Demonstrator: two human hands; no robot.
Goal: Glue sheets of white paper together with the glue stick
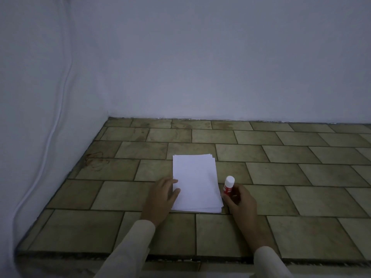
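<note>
A small stack of white paper (pixel 197 177) lies flat on the tiled counter (pixel 301 177), a little left of the middle and nearer the front edge than the back. The sheets are not quite squared up, so several edges fan out at the near right corner and along the far edge.

Just beside the stack's right edge stands the glue stick (pixel 229 182), upright or nearly so. It has a red label and its white cap is on. The right hand (pixel 242 201) grips it low down, fingers and thumb curled round the barrel. The hand hides the base, so I cannot tell whether it rests on the tiles.

The left hand (pixel 161 197) lies flat on the other side with its fingers straight and relaxed. The fingertips and thumb rest on the paper's left edge, and the palm is on the tile beside it. Both arms come in over the front edge in pale sleeves (pixel 130 243).

The counter is laid with tan tiles in a staggered pattern, with some dark staining near its back left corner. Plain pale walls (pixel 200 67) meet at that corner, and a white cable (pixel 62 93) runs down the left one.
</note>
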